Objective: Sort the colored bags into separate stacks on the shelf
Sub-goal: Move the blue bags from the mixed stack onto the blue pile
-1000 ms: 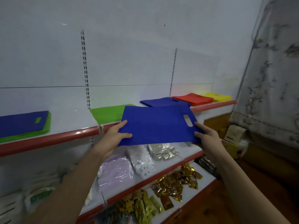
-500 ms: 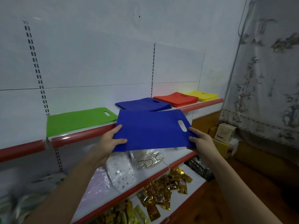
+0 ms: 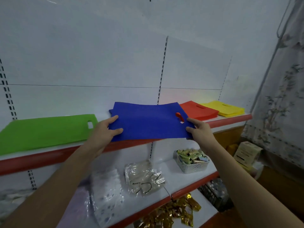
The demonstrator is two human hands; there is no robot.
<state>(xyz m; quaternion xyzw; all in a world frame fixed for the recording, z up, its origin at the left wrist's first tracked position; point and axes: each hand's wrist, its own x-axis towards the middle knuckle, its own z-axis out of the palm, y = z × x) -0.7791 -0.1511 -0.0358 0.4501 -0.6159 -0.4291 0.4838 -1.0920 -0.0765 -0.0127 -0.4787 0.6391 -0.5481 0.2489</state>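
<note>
Sorting by colour, step in hand by the look of it: bringing 1 blue bag [image 3: 148,122] over the top shelf [image 3: 49,156] toward its own stack.

Going left to right along that shelf: 1 green stack [image 3: 44,130] lying flat at the left, depth in bags impossible to count from here. Next, left hand [image 3: 105,130] gripping the blue bag's left edge, thumb lying on top, fingers curled under. Blue bag itself being held roughly level, slightly sagging, above the shelf front, hiding most of the blue stack [image 3: 111,111] beneath, only 1 corner of it peeking out at the back left. Whether bag and stack are touching: cannot tell. Right hand [image 3: 199,130] pinching the right edge just below the handle slot, thumb on top, fingers beneath. Further right, 1 red stack [image 3: 199,110] and then 1 yellow stack [image 3: 225,109], lying close beside each other.

So counting: 4 colour stacks, 1 bag in hand, 2 hands holding it.

Next move, judging from this: lowering the bag squarely onto the blue stack, lining up edges and slot, then letting go with both hands without dragging the sheet askew or nudging the red stack.

Lower shelf [image 3: 194,183], left to right: 2 clear plastic packets [image 3: 144,179], then 1 white basket [image 3: 191,163] of wrapped goods; gold foil packs [image 3: 172,214] below, number unclear.
</note>
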